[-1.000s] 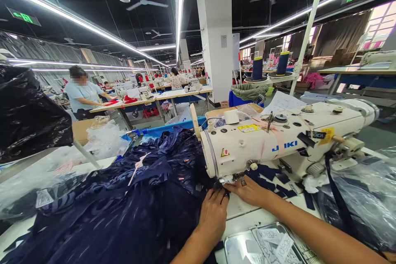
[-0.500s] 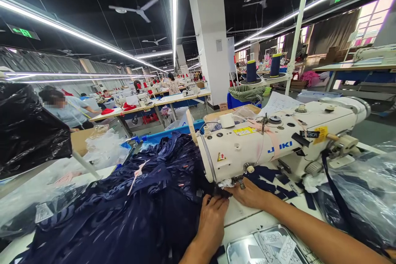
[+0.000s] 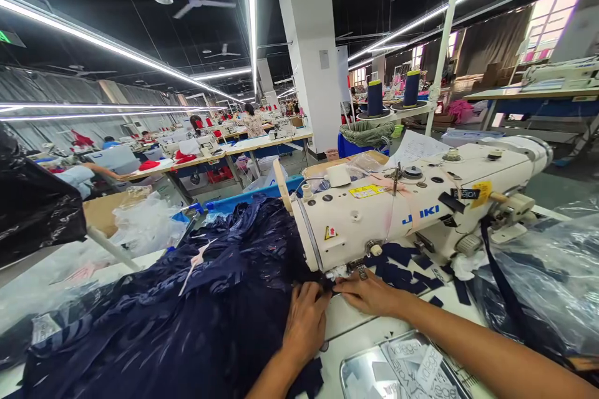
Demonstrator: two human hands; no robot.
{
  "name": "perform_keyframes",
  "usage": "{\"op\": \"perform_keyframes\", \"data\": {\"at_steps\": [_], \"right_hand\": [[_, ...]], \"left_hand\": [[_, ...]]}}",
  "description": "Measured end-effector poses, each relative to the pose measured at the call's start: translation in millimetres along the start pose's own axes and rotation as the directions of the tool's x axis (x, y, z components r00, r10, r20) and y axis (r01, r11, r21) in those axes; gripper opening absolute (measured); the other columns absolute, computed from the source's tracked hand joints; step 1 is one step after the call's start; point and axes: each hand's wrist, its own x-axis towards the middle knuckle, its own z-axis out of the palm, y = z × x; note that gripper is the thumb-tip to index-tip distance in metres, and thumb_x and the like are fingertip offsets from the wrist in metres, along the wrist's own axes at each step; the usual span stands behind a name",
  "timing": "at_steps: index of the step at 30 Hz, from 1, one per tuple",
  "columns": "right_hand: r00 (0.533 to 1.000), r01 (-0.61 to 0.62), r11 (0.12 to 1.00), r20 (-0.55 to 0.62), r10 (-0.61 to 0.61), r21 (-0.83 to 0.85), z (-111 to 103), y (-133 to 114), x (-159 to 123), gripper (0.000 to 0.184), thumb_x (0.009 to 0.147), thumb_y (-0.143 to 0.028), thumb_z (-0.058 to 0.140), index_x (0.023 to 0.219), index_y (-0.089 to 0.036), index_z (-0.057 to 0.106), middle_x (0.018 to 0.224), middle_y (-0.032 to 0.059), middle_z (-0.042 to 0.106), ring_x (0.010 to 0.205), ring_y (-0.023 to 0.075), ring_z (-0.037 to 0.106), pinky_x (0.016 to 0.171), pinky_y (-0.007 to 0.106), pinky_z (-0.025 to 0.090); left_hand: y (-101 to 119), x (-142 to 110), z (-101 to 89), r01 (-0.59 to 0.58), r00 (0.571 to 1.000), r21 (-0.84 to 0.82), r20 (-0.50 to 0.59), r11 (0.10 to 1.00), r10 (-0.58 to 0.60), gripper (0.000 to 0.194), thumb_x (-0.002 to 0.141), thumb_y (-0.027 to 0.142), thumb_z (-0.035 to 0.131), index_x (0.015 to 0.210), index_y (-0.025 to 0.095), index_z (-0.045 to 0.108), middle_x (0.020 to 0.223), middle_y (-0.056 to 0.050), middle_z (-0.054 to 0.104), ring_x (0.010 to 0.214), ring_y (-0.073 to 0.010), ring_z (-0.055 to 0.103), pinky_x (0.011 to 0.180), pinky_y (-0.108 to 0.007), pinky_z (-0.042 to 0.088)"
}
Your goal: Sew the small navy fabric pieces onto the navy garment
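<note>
A cream sewing machine (image 3: 402,209) stands on the white table (image 3: 355,336). A big heap of dark navy patterned fabric (image 3: 187,312) covers the table's left half. My left hand (image 3: 306,321) lies on the fabric's edge just under the machine head, fingers pressed together on the cloth. My right hand (image 3: 369,293) rests flat beside it, fingertips pinching the same edge at the needle area. The needle itself is hidden by the machine head and my fingers.
A metal tray (image 3: 397,368) with white printed labels sits at the front. Small navy fabric pieces (image 3: 412,265) lie behind the machine. Clear plastic bags (image 3: 552,274) lie right, a black bag (image 3: 32,206) left. Two blue thread cones (image 3: 393,93) stand behind. Other workers sit at distant tables.
My view has shifted slightly, and the worker at far left has leaned down. Both hands stay at the needle area, the left one having slid a little left on the fabric.
</note>
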Motion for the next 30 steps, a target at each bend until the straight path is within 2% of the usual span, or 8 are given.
{"op": "perform_keyframes", "data": {"at_steps": [3,6,10,13,18,24,30], "right_hand": [[0.999,-0.042,0.996,0.021,0.041,0.073,-2.4,2.9,-0.1,0.029,0.080,-0.014,0.046,0.098,-0.024,0.066,0.095,0.0019,0.067,0.088,0.0184,0.060,0.079,0.030,0.044],[0.999,0.008,0.998,0.031,-0.010,0.065,-3.8,3.8,-1.9,0.028,0.080,-0.015,0.046,0.099,-0.024,0.065,0.095,0.0029,0.067,0.087,0.0174,0.060,0.079,0.029,0.044],[0.994,0.112,0.993,0.010,-0.112,-0.043,-4.2,2.9,-4.1,0.030,0.083,-0.015,0.041,0.103,-0.021,0.062,0.101,0.0073,0.064,0.089,0.0183,0.059,0.080,0.032,0.043],[0.988,0.154,0.979,-0.007,-0.156,-0.137,-3.8,1.2,-4.2,0.029,0.083,-0.013,0.040,0.103,-0.019,0.061,0.103,0.0090,0.062,0.089,0.0198,0.058,0.079,0.033,0.044],[0.986,0.155,0.968,-0.021,-0.162,-0.197,0.5,0.2,-4.5,0.026,0.084,-0.015,0.041,0.100,-0.018,0.060,0.100,0.0077,0.062,0.080,0.0189,0.059,0.073,0.033,0.044],[0.987,0.146,0.966,-0.039,-0.157,-0.213,5.8,1.2,-6.4,0.025,0.085,-0.016,0.040,0.100,-0.018,0.059,0.099,0.0081,0.063,0.077,0.0180,0.060,0.074,0.034,0.042],[0.987,0.147,0.961,-0.029,-0.158,-0.235,0.7,-4.2,-3.9,0.024,0.084,-0.016,0.041,0.098,-0.017,0.060,0.097,0.0069,0.063,0.074,0.0184,0.060,0.071,0.034,0.043]], "left_hand": [[-0.1,-0.2,1.5,-0.001,1.000,0.009,0.024,1.000,0.001,0.048,0.068,-0.007,0.044,0.102,0.022,0.061,0.089,-0.004,0.053,0.089,-0.0206,0.047,0.085,-0.043,0.038],[-1.2,-0.9,4.0,0.004,0.999,0.029,0.032,1.000,-0.005,0.051,0.067,-0.008,0.045,0.104,0.023,0.060,0.093,-0.005,0.054,0.093,-0.0207,0.047,0.087,-0.044,0.038],[-3.6,-5.1,10.3,-0.035,0.999,0.048,0.040,0.998,0.033,0.055,0.065,-0.006,0.048,0.111,0.022,0.055,0.111,-0.007,0.055,0.104,-0.0231,0.046,0.093,-0.049,0.032],[-7.9,-8.4,12.9,-0.076,0.996,0.067,0.056,0.995,0.072,0.055,0.066,-0.003,0.049,0.115,0.020,0.052,0.117,-0.008,0.056,0.110,-0.0251,0.044,0.097,-0.053,0.025],[-15.7,-7.5,6.9,-0.105,0.987,0.072,0.132,0.992,0.095,0.050,0.071,-0.001,0.047,0.115,0.021,0.052,0.119,-0.006,0.055,0.115,-0.0266,0.042,0.098,-0.058,0.023],[-16.1,-2.2,-1.7,-0.102,0.983,0.057,0.161,0.993,0.091,0.048,0.073,-0.001,0.045,0.114,0.021,0.054,0.118,-0.005,0.056,0.115,-0.0261,0.042,0.097,-0.059,0.025],[-16.2,1.0,-3.8,-0.077,0.981,0.020,0.180,0.997,0.072,0.046,0.075,-0.001,0.045,0.113,0.022,0.055,0.119,-0.006,0.056,0.116,-0.0260,0.042,0.097,-0.060,0.024]]}}
